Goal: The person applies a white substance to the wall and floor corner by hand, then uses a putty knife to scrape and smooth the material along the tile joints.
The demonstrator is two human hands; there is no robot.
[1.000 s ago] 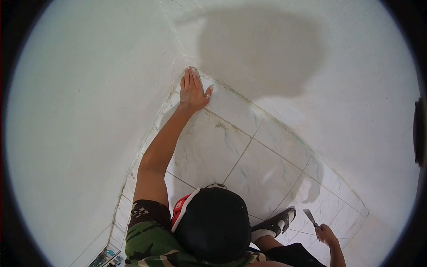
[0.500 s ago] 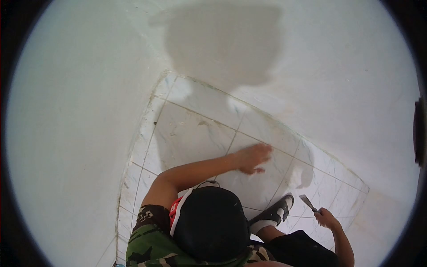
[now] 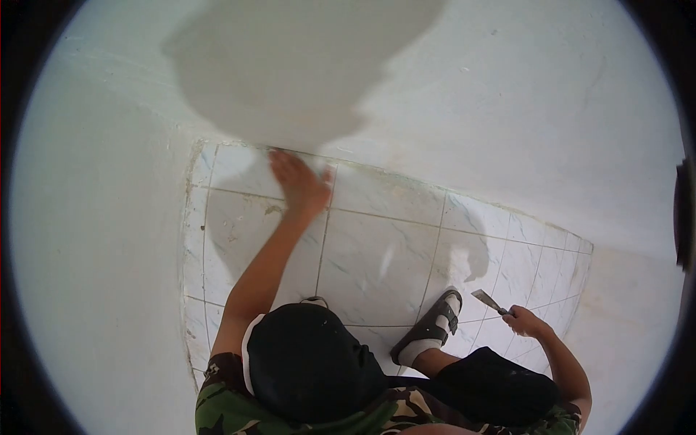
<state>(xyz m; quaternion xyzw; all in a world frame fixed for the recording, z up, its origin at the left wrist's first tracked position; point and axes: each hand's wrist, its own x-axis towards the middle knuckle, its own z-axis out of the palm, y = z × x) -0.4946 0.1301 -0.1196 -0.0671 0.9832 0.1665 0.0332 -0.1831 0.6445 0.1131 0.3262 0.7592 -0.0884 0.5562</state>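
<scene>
My left hand (image 3: 301, 190) reaches out over the floor tiles close to the base of the wall. Its fingers are stretched out with the thumb apart, and I see nothing in it; slight blur hides whether it touches the tile. On the other side, my right hand (image 3: 525, 321) is closed round the handle of a putty knife (image 3: 487, 299). The metal blade points up and to the left, held near my sandalled foot (image 3: 431, 326). Pale marbled tiles (image 3: 380, 254) with thin dark joints lie below both hands.
A white wall (image 3: 522, 116) rises beyond the tiles, and another wall (image 3: 101, 232) stands on the left. Rough residue runs along the floor edge (image 3: 391, 174). My black-covered knee (image 3: 312, 362) blocks part of the floor. A dark object (image 3: 681, 217) shows at the far right.
My left hand has swung left and forward, from the middle tiles to near the wall's base. The putty knife in my right hand has shifted slightly left and up. The view has turned.
</scene>
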